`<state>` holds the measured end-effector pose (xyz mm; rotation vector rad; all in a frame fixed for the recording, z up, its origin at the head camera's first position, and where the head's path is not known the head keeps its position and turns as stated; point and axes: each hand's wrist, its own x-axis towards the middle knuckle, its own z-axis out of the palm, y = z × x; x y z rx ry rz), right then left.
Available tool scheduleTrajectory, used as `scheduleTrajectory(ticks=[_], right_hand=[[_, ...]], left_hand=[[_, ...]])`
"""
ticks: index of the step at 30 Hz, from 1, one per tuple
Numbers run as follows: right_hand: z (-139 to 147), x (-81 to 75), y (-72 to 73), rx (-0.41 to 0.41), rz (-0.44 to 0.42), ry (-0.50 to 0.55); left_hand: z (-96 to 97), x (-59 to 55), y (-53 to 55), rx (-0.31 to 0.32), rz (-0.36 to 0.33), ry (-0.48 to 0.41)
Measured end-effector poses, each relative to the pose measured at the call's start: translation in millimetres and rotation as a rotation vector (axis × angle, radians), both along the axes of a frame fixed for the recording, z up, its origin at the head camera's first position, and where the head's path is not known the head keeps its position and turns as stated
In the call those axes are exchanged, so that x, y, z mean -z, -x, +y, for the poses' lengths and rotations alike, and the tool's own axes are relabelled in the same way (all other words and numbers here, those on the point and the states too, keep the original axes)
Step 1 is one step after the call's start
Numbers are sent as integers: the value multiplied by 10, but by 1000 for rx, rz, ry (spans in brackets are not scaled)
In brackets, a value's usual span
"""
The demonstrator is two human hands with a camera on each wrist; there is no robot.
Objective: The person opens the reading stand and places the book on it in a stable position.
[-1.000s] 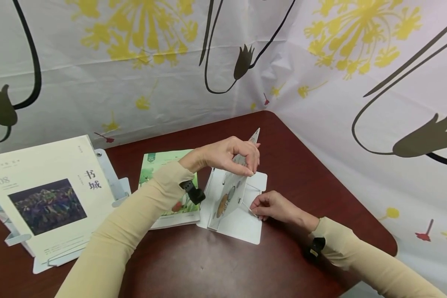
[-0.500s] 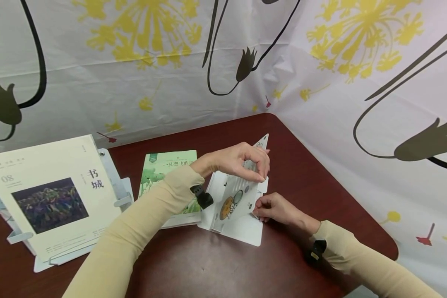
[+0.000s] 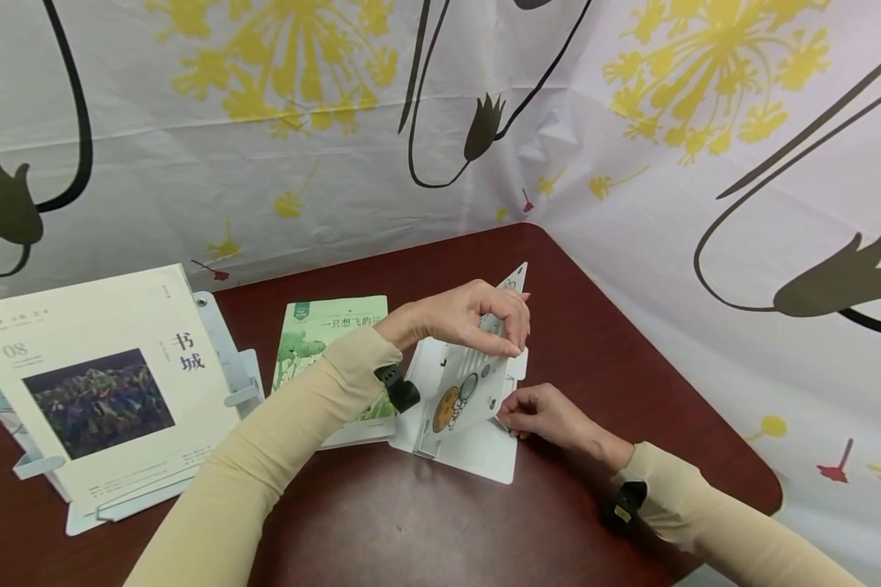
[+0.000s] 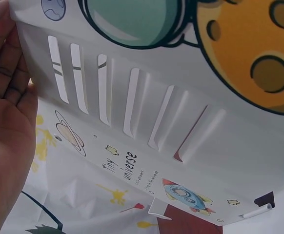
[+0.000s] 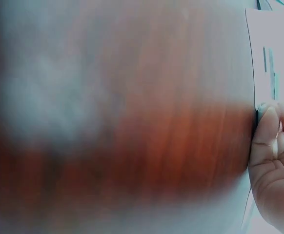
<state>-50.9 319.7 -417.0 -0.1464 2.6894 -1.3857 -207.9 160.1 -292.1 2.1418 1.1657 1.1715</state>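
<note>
A white book stand [image 3: 470,399] with a cartoon space print is propped partly up on the table. Its slotted back plate [image 4: 117,92] leans at a steep tilt over the flat white base [image 3: 477,458]. My left hand [image 3: 477,316] grips the plate by its edge, fingers bent over it; the palm shows at the left of the left wrist view. Down by the right side of the base, my right hand [image 3: 546,414] pinches a thin part, seemingly the wire support, with thumb and fingertips. The fingers hide most of that part.
A green book [image 3: 312,330] lies just left of the stand, partly under my left forearm. Farther left, a magazine [image 3: 103,367] rests on a second, pale blue stand [image 3: 216,326]. Printed cloth [image 3: 323,196] hangs behind the dark red table [image 3: 382,522].
The back plate has tilted over to the right and shows more of its printed face, my left hand moving with it. My right hand stays at the base's right edge.
</note>
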Motion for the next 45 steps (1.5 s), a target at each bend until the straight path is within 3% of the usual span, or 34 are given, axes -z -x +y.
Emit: scheduleTrajectory(ticks=[3,11,21,32,36,40,45], right_hand=[[-6,10,-19,15,6,22],[-15,26,-22,20,11,83],[-38,25,-18,40,37,65],[-75,47,-83,58,49,54],[-78,34,-146,60,50,36],[-115,8,-236,85,66,51],[-287,-41,-385,180,189,115]], left_hand=[[60,87,60,8,0,-9],[61,100,33,-20,-1,11],[83,116,21,-18,-1,-29],[65,148,-4,-95,-11,-40],[58,177,16,-160,-93,-21],[50,222,81,-264,-221,-5],[40,299,236,-433,-367,63]])
